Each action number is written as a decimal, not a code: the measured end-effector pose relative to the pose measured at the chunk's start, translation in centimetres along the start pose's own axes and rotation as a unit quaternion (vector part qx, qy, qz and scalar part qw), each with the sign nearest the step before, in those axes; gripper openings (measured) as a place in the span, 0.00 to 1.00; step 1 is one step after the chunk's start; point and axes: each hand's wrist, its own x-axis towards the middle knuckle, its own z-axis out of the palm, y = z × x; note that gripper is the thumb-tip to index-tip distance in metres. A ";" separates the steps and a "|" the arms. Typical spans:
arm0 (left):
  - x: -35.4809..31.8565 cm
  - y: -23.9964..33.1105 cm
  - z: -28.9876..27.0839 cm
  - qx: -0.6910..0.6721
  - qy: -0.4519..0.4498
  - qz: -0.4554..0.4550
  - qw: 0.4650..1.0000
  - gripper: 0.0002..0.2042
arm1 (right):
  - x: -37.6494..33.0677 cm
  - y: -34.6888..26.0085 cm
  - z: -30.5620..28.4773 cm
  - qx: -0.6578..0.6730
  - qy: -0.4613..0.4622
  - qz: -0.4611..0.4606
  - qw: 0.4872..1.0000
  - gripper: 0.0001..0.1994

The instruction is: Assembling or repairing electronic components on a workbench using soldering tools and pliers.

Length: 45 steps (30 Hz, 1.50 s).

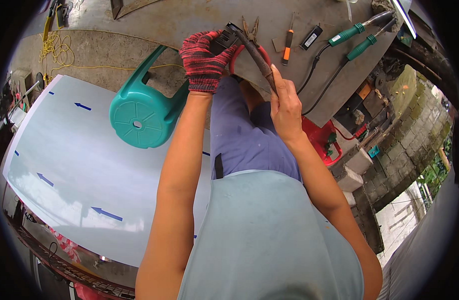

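Note:
My left hand (205, 60), in a red and black striped knit glove, is closed around a small dark metal piece (222, 41) above the near edge of the metal table. Its shape is partly hidden by the fingers. In my bare right hand (286, 107) is a long, dark brown, rod-like tool (257, 56), with the index finger laid along it. The tool slants up to the left, its far end close by the metal piece; whether they touch I cannot tell. Pliers (250, 31) with red handles lie partly hidden behind the tool.
On the metal table (184, 20) lie an orange and black screwdriver (287, 45), a black box (311, 38) and two green-handled corded tools (347, 34). A teal stool (139, 117) stands at left beside a pale sheet (79, 165) with blue arrows. Yellow cord (57, 50) lies behind.

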 end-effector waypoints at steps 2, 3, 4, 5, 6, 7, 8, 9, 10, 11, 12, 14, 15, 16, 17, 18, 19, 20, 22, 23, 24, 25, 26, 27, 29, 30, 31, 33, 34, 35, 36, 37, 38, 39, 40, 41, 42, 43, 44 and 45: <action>-0.1 0.0 0.0 0.001 -0.001 -0.002 1.000 0.24 | 0.1 0.3 -0.1 0.035 -0.008 0.009 0.999 0.37; -0.1 0.0 0.0 0.001 -0.002 -0.003 1.000 0.24 | 0.2 0.4 -0.3 0.036 -0.008 0.010 0.999 0.37; -0.1 -0.1 0.0 0.001 -0.003 -0.004 1.000 0.24 | 0.3 0.5 -0.5 0.038 -0.013 0.003 0.999 0.37; -0.1 -0.2 0.0 -0.001 -0.001 -0.003 1.000 0.24 | 0.4 0.5 -0.6 0.041 -0.017 -0.003 0.999 0.37; -0.1 -0.3 0.0 -0.003 0.001 -0.002 1.000 0.24 | 0.4 0.5 -0.7 0.041 -0.018 -0.002 0.999 0.37; -0.1 -0.2 0.1 -0.002 0.001 -0.003 1.000 0.24 | 0.5 0.5 -0.8 0.046 -0.020 -0.006 0.999 0.37; -0.1 -0.2 0.1 -0.003 0.006 0.002 1.000 0.24 | 0.5 0.5 -0.8 0.051 -0.023 -0.010 0.998 0.37; -0.1 -0.2 0.1 -0.004 0.010 0.007 1.000 0.25 | 0.5 0.5 -0.8 0.051 -0.024 -0.010 0.998 0.37; -0.1 -0.2 0.1 -0.005 0.010 0.007 1.000 0.25 | 0.5 0.6 -0.8 0.046 -0.012 -0.021 0.999 0.36; -0.1 -0.1 0.1 0.001 0.007 0.008 1.000 0.25 | 0.5 0.6 -0.8 0.040 0.001 -0.032 0.999 0.35; -0.1 -0.1 0.1 0.008 0.005 0.008 1.000 0.25 | 0.5 0.6 -0.9 0.040 0.000 -0.032 0.999 0.35; -0.1 -0.2 0.0 0.010 0.002 0.009 1.000 0.25 | 0.5 0.6 -1.2 0.054 -0.025 -0.008 0.998 0.37; -0.1 -0.3 0.0 0.012 0.001 0.010 1.000 0.25 | 0.4 0.6 -1.2 0.055 -0.026 -0.008 0.998 0.37; -0.1 -0.3 0.0 0.011 0.001 0.009 1.000 0.25 | 0.4 0.7 -1.3 0.057 -0.027 -0.007 0.998 0.37; -0.1 -0.3 0.1 0.008 0.003 0.007 1.000 0.25 | 0.4 0.7 -1.4 0.060 -0.027 -0.005 0.998 0.37; -0.1 -0.3 0.1 0.005 0.005 0.004 1.000 0.25 | 0.4 0.8 -1.5 0.059 -0.028 -0.005 0.998 0.37; -0.1 -0.2 0.1 0.005 0.004 0.004 1.000 0.25 | 0.3 0.8 -1.5 0.058 -0.026 -0.003 0.998 0.37; -0.1 -0.2 0.1 0.006 0.002 0.004 1.000 0.24 | 0.3 0.7 -1.6 0.057 -0.025 0.000 0.998 0.37; -0.1 -0.1 0.0 0.006 0.000 0.005 1.000 0.24 | 0.3 0.7 -1.5 0.061 -0.024 0.000 0.998 0.37; -0.1 -0.1 0.0 0.001 0.000 0.000 1.000 0.24 | 0.3 0.7 -1.5 0.064 -0.024 -0.001 0.998 0.37; -0.1 0.0 -0.1 -0.004 0.001 -0.004 1.000 0.24 | 0.3 0.8 -1.5 0.064 -0.024 -0.001 0.998 0.37; -0.1 -0.1 0.0 -0.004 0.001 -0.004 1.000 0.24 | 0.3 0.9 -1.5 0.065 -0.023 -0.003 0.998 0.37; -0.1 -0.1 0.0 0.000 -0.001 -0.003 1.000 0.24 | 0.3 0.9 -1.4 0.066 -0.022 -0.004 0.998 0.37; -0.1 -0.2 0.0 0.003 -0.002 -0.002 1.000 0.24 | 0.4 0.9 -1.4 0.066 -0.022 -0.004 0.998 0.37; -0.1 -0.2 0.0 0.002 0.000 -0.004 1.000 0.24 | 0.4 0.9 -1.5 0.062 -0.024 -0.004 0.998 0.37; -0.2 -0.1 0.0 0.001 0.002 -0.007 1.000 0.24 | 0.5 0.8 -1.5 0.061 -0.024 -0.004 0.998 0.37; -0.2 -0.1 0.0 0.001 0.001 -0.007 1.000 0.24 | 0.6 0.7 -1.5 0.051 -0.023 -0.007 0.998 0.37; -0.1 -0.1 0.0 0.010 -0.002 -0.004 1.000 0.24 | 0.7 0.6 -1.6 0.041 -0.021 -0.011 0.999 0.37; -0.2 -0.1 0.0 0.010 -0.002 -0.004 1.000 0.24 | 0.8 0.5 -1.8 0.036 -0.028 -0.004 0.999 0.37; -0.2 -0.1 0.0 0.009 -0.004 -0.005 1.000 0.24 | 0.8 0.5 -1.9 0.032 -0.034 0.002 0.999 0.37; -0.2 -0.2 -0.1 0.009 -0.005 -0.006 1.000 0.24 | 0.9 0.4 -2.0 0.032 -0.034 0.002 0.999 0.37; -0.2 -0.1 0.0 0.008 -0.006 -0.005 1.000 0.24 | 1.0 0.3 -2.1 0.026 -0.037 0.001 0.999 0.37; -0.1 -0.1 0.0 0.003 -0.003 -0.005 1.000 0.25 | 1.1 0.2 -2.2 0.020 -0.041 -0.001 0.999 0.37; -0.1 -0.1 0.0 -0.001 0.000 -0.004 1.000 0.25 | 1.1 0.3 -2.3 0.019 -0.040 0.000 0.999 0.37; -0.1 -0.1 0.0 -0.001 0.000 -0.003 1.000 0.25 | 1.2 0.4 -2.3 0.006 -0.039 -0.012 0.999 0.37; -0.1 -0.2 -0.1 0.010 -0.002 -0.002 1.000 0.25 | 1.3 0.5 -2.3 -0.006 -0.038 -0.024 0.999 0.37; -0.1 -0.2 -0.1 0.022 -0.004 0.000 1.000 0.25 | 1.3 0.5 -2.3 -0.006 -0.037 -0.024 0.999 0.37; -0.1 -0.1 -0.1 0.022 -0.004 0.000 1.000 0.25 | 1.3 0.6 -2.2 -0.009 -0.033 -0.030 0.999 0.37; -0.1 -0.1 -0.1 0.018 -0.003 0.000 1.000 0.25 | 1.2 0.6 -2.1 -0.011 -0.029 -0.036 0.999 0.36; -0.1 0.0 -0.1 0.014 -0.002 0.000 1.000 0.25 | 1.2 0.6 -2.2 -0.011 -0.029 -0.036 0.999 0.36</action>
